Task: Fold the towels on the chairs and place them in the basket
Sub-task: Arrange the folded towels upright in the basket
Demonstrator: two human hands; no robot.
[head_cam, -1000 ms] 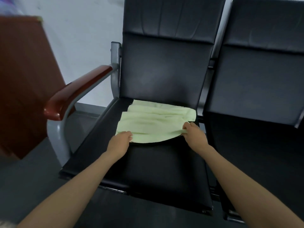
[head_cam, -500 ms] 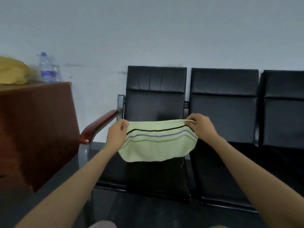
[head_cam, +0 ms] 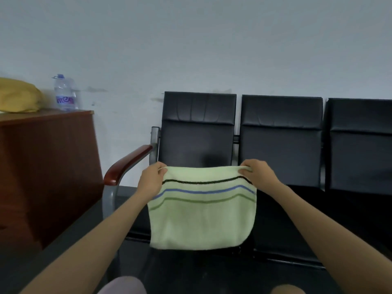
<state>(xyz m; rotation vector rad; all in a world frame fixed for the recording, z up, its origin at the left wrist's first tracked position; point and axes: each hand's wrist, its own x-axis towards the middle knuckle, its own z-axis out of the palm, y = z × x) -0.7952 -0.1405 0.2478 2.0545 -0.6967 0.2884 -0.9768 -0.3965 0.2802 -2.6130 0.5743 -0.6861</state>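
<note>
A pale green towel (head_cam: 201,221) with black, blue and green stripes hangs flat in the air in front of the leftmost black chair (head_cam: 198,132). My left hand (head_cam: 151,181) pinches its top left corner. My right hand (head_cam: 257,175) pinches its top right corner. The towel's lower edge hangs free above the seat. No basket is in view.
Two more black chairs (head_cam: 282,141) stand in a row to the right, against a grey wall. A wooden armrest (head_cam: 127,164) juts out at the left. A brown cabinet (head_cam: 46,172) on the left carries a water bottle (head_cam: 64,93) and a yellow bundle (head_cam: 17,96).
Both hands lifted the towel off the seat and raised it in front of the chair, where it now hangs unfolded lower and wider. The view rose from the seat to the wall.
</note>
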